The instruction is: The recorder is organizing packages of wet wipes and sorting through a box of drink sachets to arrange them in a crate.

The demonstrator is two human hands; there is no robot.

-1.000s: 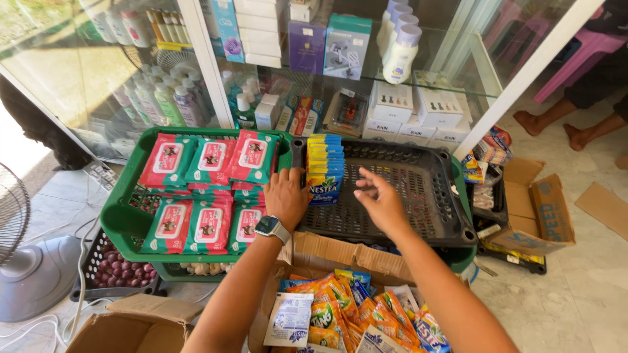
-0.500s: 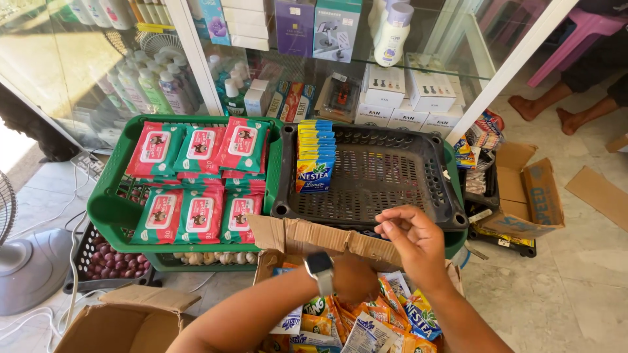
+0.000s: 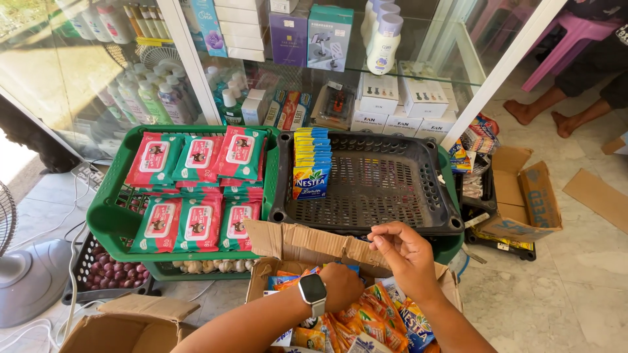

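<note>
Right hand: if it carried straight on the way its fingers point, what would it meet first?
Probably the torn flap of the cardboard box, just left of the right hand; depth is unclear, so it might pass above it.

Glossy foil sachets (image 3: pixel 366 323); matt cardboard box (image 3: pixel 307 243); perforated plastic tray (image 3: pixel 373 189)

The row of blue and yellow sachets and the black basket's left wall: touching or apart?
Touching. The head view shows the row of blue and yellow sachets standing inside the black basket, pressed against its left wall with no gap visible.

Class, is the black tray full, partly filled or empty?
Partly filled: one row of blue packets stands at the left end of the black tray; elsewhere its mesh floor is bare.
</note>
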